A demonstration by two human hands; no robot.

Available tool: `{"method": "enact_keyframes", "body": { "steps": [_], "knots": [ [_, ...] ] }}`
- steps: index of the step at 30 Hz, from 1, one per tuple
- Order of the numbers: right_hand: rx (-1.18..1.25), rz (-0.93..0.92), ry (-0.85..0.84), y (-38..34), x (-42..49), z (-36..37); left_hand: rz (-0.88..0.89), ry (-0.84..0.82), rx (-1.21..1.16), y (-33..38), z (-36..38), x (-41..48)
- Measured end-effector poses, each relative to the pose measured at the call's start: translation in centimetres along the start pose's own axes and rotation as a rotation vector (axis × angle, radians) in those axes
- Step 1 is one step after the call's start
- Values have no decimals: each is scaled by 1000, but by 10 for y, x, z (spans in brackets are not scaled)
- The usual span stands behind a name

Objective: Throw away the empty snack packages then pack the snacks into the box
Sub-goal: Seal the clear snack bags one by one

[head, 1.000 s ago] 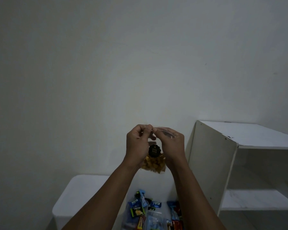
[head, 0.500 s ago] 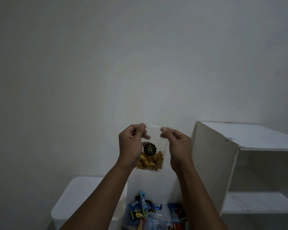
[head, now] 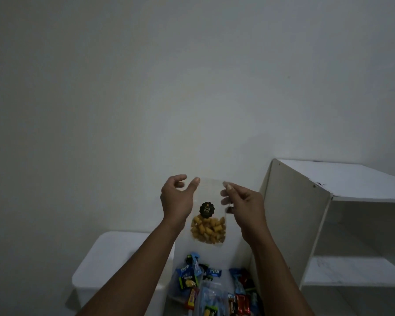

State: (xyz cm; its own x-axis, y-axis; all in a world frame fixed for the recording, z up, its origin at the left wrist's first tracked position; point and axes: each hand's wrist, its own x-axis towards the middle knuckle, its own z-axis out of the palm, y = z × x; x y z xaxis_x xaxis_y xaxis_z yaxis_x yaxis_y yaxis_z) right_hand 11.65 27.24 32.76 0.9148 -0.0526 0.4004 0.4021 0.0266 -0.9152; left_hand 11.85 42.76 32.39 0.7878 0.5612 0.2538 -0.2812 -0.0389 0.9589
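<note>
A clear snack bag (head: 209,226) with yellow puffs and a round black label hangs upright in front of the wall, between my hands. My right hand (head: 244,206) pinches the bag's upper right edge. My left hand (head: 177,199) is at the upper left corner with its fingers spread; only the thumb tip touches the bag. Below, a pile of wrapped snacks (head: 205,286) in blue, red and green packets lies on the floor between my forearms.
A white rounded container (head: 114,254) stands at the lower left, partly behind my left forearm. A white shelf unit (head: 328,190) with open compartments fills the right side. A plain wall is behind everything.
Both hands have moved apart and lowered slightly. My left hand has opened its pinch on the bag's top. The bag now hangs flat and fully in view.
</note>
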Motion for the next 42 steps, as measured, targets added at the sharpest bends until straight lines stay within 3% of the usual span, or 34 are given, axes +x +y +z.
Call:
{"method": "enact_keyframes", "body": {
  "steps": [2,6,9,17,21,29,42],
  "knots": [
    [-11,8,10,15,-6,0,-59,3,42,-13,-3,-2],
    [-18,-19,-137,35,-20,4,-359,-265,-285,-15,-3,-14],
    [-11,-54,-214,43,-26,3,-390,-254,-397,-18,-6,-12],
    [54,-19,-263,53,-26,5,-377,-321,-413,-21,-14,-7],
    [140,82,-269,47,-23,5,-282,-376,-273,-19,-19,-7],
    [-107,135,-322,23,-7,15,-80,-478,-6,-24,-21,-12],
    [-154,140,-294,34,-9,19,-132,-410,-86,-28,-24,-6]
  ]
}}
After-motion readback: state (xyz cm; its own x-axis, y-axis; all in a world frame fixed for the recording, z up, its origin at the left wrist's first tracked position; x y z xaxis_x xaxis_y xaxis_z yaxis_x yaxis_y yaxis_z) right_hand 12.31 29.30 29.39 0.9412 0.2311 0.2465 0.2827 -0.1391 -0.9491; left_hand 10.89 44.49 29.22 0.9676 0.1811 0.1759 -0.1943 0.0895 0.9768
